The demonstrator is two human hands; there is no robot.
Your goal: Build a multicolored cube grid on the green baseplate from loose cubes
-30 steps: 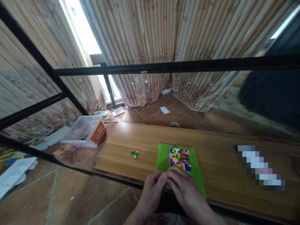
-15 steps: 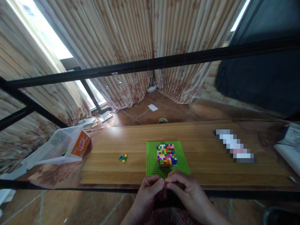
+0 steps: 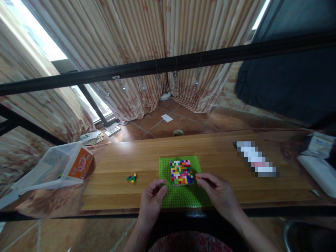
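Observation:
A green studded baseplate lies on the wooden table. On it stands a square block of many-coloured toy bricks. My right hand pinches a small orange toy brick between thumb and fingertips, close to the block's right side. Over the baseplate's left edge is my left hand, its thumb and fingers closed in a loose pinch; whether anything lies between them is too small to tell. A small group of loose bricks, yellow, green and purple, lies left of the baseplate.
At the table's left end a clear plastic bin with an orange label lies on its side. A pixelated flat object rests at the right of the wooden table. Beyond runs a black metal bar before curtains.
My hands have parted from their meeting point at the near edge and moved forward over the baseplate. The right one carries the orange brick to the block's right side. The view has shifted slightly.

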